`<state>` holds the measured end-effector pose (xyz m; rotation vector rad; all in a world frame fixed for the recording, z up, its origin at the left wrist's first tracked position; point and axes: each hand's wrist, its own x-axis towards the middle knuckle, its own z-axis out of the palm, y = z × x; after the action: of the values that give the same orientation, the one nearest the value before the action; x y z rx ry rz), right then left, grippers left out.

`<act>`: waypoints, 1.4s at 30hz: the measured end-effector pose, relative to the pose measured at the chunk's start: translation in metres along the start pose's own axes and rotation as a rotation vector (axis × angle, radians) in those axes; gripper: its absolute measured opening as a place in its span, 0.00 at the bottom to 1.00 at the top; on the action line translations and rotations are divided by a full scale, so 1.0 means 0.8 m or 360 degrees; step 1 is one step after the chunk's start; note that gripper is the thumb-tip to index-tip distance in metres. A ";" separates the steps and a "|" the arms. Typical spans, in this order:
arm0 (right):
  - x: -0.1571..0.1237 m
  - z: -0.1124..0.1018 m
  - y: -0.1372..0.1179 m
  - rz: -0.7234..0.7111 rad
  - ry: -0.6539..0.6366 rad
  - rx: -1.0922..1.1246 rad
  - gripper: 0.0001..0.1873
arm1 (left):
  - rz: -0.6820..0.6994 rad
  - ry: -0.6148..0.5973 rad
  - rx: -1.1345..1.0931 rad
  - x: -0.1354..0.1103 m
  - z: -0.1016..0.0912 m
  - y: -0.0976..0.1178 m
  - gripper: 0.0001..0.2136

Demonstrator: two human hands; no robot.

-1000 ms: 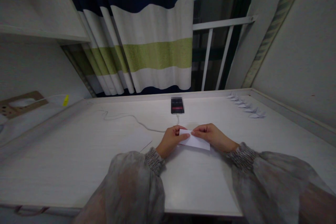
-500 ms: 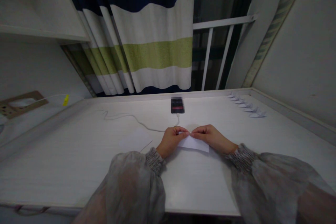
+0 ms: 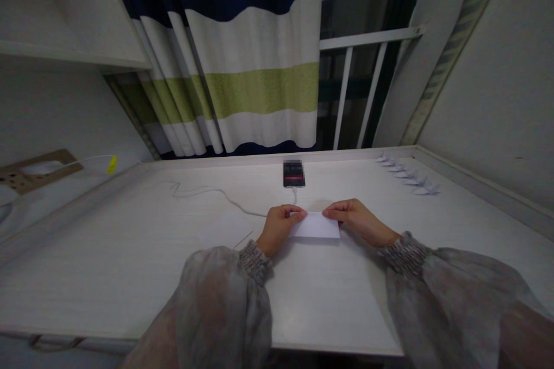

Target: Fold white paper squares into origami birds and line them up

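A folded sheet of white paper (image 3: 315, 227) is held just above the white desk, its long edges running left to right. My left hand (image 3: 279, 228) pinches its upper left part between thumb and fingers. At the upper right corner, my right hand (image 3: 357, 220) pinches the same paper, thumb toward me. Between the two thumbs a stretch of the top edge shows. Part of the paper's left end is hidden behind my left hand.
Beyond my hands a phone (image 3: 294, 173) lies with a white cable (image 3: 236, 204) trailing left. Several folded paper pieces (image 3: 407, 174) stand in a row at the back right. White paper (image 3: 223, 230) lies left of my left hand. A socket board (image 3: 41, 172) is on the left wall.
My hands have moved apart along the top edge, the right one shifting right and slightly up. The paper, tilted before, now sits nearly level and looks flatter.
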<state>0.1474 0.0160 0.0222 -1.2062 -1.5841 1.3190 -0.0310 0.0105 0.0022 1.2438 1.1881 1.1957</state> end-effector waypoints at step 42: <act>-0.002 -0.004 -0.005 0.0164 -0.0090 -0.0061 0.12 | 0.0023 -0.0031 -0.0212 0.007 -0.003 -0.006 0.11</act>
<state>0.1502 0.0157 0.0270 -1.2994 -1.6127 1.4047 -0.0330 0.0165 -0.0021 1.1630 1.0692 1.2504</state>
